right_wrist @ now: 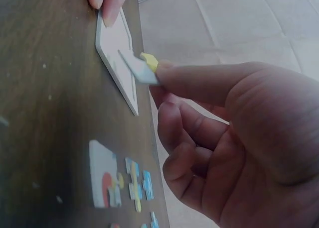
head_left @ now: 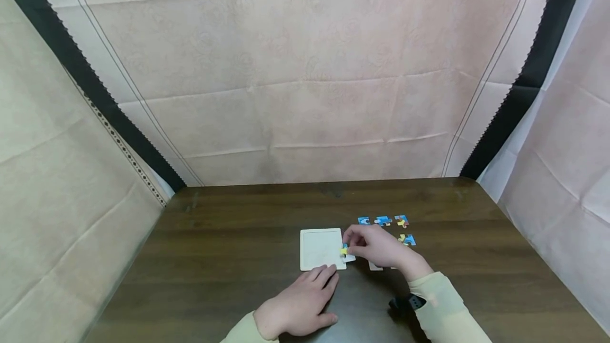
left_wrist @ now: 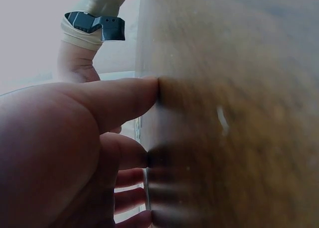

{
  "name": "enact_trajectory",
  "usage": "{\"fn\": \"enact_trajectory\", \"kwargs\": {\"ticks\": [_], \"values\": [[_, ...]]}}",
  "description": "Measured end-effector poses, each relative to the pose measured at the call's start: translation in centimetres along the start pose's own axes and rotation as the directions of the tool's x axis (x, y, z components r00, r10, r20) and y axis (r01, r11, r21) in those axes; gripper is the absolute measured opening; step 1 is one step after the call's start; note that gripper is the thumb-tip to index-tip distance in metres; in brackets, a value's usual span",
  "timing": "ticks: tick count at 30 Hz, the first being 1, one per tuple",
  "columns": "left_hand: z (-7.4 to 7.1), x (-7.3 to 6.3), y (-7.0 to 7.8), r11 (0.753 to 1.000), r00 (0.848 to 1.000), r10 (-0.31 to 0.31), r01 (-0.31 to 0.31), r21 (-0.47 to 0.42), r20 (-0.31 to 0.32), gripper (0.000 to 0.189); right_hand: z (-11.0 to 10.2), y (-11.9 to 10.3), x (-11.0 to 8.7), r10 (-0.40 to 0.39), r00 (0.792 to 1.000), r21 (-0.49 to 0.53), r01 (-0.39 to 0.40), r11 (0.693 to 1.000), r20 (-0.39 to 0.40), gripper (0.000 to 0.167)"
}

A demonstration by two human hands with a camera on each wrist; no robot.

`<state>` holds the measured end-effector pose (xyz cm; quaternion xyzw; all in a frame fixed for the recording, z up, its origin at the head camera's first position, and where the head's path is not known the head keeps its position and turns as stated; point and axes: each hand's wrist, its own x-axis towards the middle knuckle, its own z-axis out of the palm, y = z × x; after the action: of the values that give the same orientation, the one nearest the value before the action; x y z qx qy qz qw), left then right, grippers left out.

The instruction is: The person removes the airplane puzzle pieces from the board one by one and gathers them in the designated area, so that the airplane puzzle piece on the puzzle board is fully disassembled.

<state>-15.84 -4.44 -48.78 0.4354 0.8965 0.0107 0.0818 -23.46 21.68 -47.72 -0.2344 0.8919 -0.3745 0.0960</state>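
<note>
A white square puzzle tray point(head_left: 320, 250) with a raised rim lies flat on the table. My right hand point(head_left: 381, 247) pinches a jigsaw piece point(right_wrist: 142, 71), white with a yellow knob, between thumb and index finger at the tray's right edge. In the right wrist view the piece is tilted and held over the tray's rim; its other fingers curl loosely. My left hand point(head_left: 305, 303) rests with fingers spread, their tips on the tray's near edge. The left wrist view shows the left thumb point(left_wrist: 129, 96) touching the wooden tabletop.
Several loose jigsaw pieces lie right of the tray, among them a blue one point(head_left: 383, 220) and a yellow-and-blue one point(head_left: 407, 240); the right hand partly covers others. Pale cloth walls point(head_left: 310, 94) surround the brown table point(head_left: 229, 237) at the back and sides.
</note>
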Motion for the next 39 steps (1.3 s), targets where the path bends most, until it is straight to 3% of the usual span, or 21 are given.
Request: {"fn": "enact_trajectory", "kwargs": {"ticks": [9,24,33,39], "values": [[0.4,0.0,0.2,1.000,1.000,0.009,-0.009,0.030,-0.017,0.079,-1.7,1.7,-2.0,-0.037,0.998,-0.018,0.036,0.999,-0.055,0.011],[0.4,0.0,0.1,1.000,1.000,0.003,-0.002,0.019,-0.015,0.079,-5.0,5.1,-5.8,0.068,0.992,-0.026,-0.071,0.997,-0.102,0.014],[0.5,0.0,-0.1,1.000,1.000,-0.009,0.009,-0.012,0.004,0.078,-7.4,7.2,-7.9,0.140,0.990,0.072,-0.140,0.988,-0.007,0.017],[0.5,0.1,0.0,1.000,1.000,-0.005,0.005,-0.015,0.002,0.078,-8.5,8.2,-9.2,0.215,0.976,0.150,-0.217,0.965,0.029,0.017]]}}
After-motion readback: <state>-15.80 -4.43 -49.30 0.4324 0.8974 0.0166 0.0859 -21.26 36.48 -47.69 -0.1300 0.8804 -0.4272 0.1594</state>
